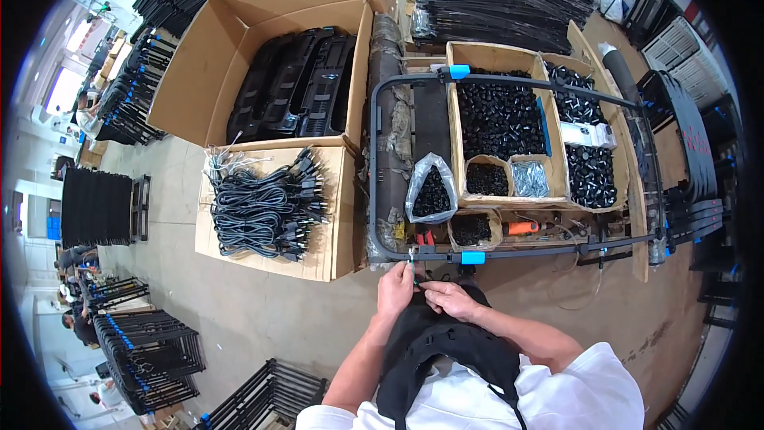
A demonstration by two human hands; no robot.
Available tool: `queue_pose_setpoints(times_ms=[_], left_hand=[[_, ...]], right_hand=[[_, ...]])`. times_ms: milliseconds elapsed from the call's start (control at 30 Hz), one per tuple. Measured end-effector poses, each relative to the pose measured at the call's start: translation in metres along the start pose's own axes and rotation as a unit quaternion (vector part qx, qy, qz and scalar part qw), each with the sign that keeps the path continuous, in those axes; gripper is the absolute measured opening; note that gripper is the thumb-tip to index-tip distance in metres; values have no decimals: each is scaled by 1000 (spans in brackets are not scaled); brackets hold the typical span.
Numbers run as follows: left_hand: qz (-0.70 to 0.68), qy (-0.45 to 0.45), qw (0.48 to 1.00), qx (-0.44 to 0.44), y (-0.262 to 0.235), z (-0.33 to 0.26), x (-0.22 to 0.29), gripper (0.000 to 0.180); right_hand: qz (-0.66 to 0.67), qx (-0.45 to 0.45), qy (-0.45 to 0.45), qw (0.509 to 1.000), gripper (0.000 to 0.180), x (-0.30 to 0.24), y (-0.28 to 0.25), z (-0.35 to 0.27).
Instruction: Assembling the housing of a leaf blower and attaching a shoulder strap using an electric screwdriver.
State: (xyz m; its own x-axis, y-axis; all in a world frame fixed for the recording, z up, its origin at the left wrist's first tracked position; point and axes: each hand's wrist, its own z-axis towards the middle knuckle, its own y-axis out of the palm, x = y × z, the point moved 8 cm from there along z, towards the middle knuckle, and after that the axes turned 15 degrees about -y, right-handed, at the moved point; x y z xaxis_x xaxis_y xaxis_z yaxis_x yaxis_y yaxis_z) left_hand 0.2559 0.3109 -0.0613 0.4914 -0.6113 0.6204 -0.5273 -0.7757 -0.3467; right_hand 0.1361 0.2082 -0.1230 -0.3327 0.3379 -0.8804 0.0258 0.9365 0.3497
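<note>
A small fastener, barely visible, is pinched by the left hand point(395, 287) against the black tube frame point(509, 253); the right hand point(447, 299), fingers pressed together, is just beside. A slipped pinch could drop it to the floor.

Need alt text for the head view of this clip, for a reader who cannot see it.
Seen from above, a person's left hand and right hand meet at the near rail of a black tubular frame with blue clips, pinching a small part there. Behind the rail sit wooden bins of black parts; to the left, coiled cables lie on cardboard.
</note>
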Motion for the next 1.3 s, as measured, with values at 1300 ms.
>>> queue_pose_setpoints(times_ms=[1300], left_hand=[[-105, 47, 989, -88, 23, -16, -132, 34]], right_hand=[[-415, -148, 140, 886, 56, -112, -44, 127]])
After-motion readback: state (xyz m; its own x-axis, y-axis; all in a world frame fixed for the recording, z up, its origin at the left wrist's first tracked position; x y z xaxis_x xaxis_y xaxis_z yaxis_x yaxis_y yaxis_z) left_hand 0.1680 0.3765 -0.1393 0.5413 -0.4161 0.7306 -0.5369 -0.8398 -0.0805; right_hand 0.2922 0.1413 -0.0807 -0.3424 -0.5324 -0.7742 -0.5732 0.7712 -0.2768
